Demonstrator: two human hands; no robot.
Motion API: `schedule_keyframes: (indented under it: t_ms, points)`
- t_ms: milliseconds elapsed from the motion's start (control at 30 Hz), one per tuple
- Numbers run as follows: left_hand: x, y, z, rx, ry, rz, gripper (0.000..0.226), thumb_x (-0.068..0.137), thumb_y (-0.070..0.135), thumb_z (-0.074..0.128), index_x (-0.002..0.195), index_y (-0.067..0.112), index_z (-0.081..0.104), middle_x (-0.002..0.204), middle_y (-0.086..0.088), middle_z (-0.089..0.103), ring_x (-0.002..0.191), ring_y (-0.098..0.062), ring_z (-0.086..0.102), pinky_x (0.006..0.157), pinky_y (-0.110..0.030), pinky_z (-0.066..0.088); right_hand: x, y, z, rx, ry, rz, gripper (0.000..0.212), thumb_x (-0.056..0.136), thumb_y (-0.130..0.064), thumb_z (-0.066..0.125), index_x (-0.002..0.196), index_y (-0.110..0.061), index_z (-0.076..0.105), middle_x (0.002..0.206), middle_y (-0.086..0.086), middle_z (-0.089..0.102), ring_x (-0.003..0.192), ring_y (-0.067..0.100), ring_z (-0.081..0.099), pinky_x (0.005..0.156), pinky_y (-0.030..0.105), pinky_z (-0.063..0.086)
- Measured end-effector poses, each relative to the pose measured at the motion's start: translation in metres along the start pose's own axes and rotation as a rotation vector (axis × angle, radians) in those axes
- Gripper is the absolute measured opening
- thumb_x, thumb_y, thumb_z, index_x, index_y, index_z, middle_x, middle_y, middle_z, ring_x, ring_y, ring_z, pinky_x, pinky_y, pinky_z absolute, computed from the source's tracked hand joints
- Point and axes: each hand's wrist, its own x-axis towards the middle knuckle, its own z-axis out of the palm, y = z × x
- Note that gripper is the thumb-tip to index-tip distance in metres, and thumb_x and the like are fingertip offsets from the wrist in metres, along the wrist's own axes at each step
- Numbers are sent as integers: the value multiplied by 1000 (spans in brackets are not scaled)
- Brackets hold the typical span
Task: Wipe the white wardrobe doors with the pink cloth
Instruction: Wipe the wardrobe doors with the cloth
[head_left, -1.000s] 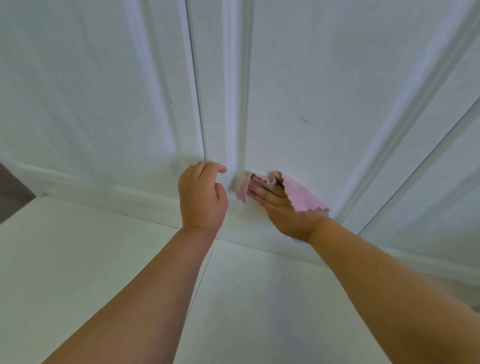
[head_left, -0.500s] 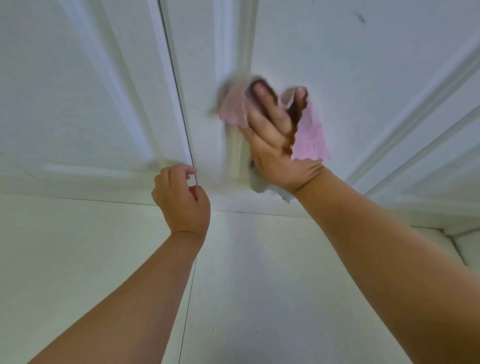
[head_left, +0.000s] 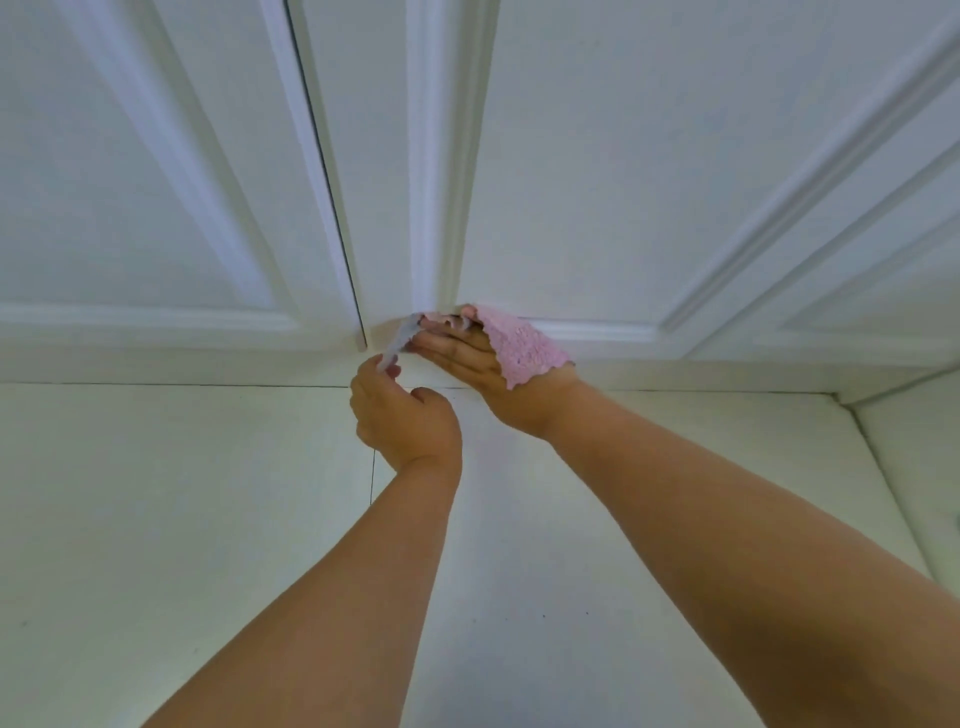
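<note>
Nearest the camera, two bare forearms are seen reaching up over a flat white surface toward the doors. The left hand is curled, and a trailing corner of the pink cloth is pinched between its fingertips. Just beyond, the right hand is laid with fairly straight fingers against the foot of the wardrobe doors; the cloth is draped over its back and tucked under the fingertips, where it is pressed to the bottom moulding.

The step in hand is judged to be a re-gathering of the cloth rather than a stroke. How much of the panels is already wiped cannot be told, since no smears or damp tracks are visible on the white paint.

Beyond the hands, raised mouldings, a dark seam between two doors and a corner at the far right are the edges to be worked around. Ample open panel is offered above for upward strokes.
</note>
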Motion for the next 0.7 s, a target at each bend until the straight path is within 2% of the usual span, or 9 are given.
schedule_keyframes:
  t_ms: [67,100,167,233,300,367,433,600,700]
  points:
    - [5,8,1,-59,-44,-45,42,83,-13,48,121,3,55,119,-10,59,110,-26,56,88,-36,44,-3,4,-22,-138,-91,-24,84,99,-61,-3,153,-10,35,162,18,25,147,23,32,118,20,17]
    - [9,12,0,-73,-79,-80,39,85,-11,47,121,3,54,120,-11,59,108,-25,56,84,-32,42,-10,11,-24,-139,-161,-45,74,103,-56,5,154,-9,32,162,23,20,148,22,30,114,14,13]
    - [16,12,-6,-36,-152,-103,34,89,-6,47,121,3,55,120,-11,59,100,-23,54,81,-28,38,-29,25,-18,-16,-143,-17,50,109,-30,25,154,-9,35,162,15,29,148,26,32,122,29,18]
    - [20,11,-9,-12,-191,-75,35,90,-3,48,122,7,57,118,-7,58,100,-22,53,81,-28,37,-65,63,5,-100,-61,-60,59,102,-34,51,154,-10,36,161,4,33,148,26,33,123,40,24]
    - [25,5,-15,-3,-184,-75,37,90,-2,47,123,9,57,118,-5,59,102,-22,55,83,-29,38,-97,97,9,-153,15,-69,67,98,-38,59,154,-10,36,161,2,31,149,25,32,123,41,23]
    - [20,5,-12,24,-168,-73,38,90,-2,47,125,10,56,121,-5,60,100,-20,53,83,-30,38,-139,126,9,-196,115,-42,54,101,-9,53,152,-5,38,160,4,34,148,25,33,123,42,25]
    - [15,10,-10,34,-171,-55,38,90,-2,47,126,10,56,120,-5,59,99,-19,53,83,-30,38,-170,144,14,-266,154,-31,54,98,7,39,151,-3,39,160,7,35,148,27,33,123,43,23]
    - [5,28,-16,132,-220,60,40,90,-4,48,126,10,56,119,0,57,106,-15,52,86,-26,36,-160,134,29,-211,145,-28,55,102,-1,16,151,-7,40,157,7,39,145,26,39,126,39,5]
    - [3,30,-31,177,-218,131,39,90,-5,49,125,10,57,118,-1,59,106,-14,53,89,-25,37,-114,117,35,-219,251,-150,53,101,-5,23,152,-8,40,158,1,39,145,21,38,126,38,9]
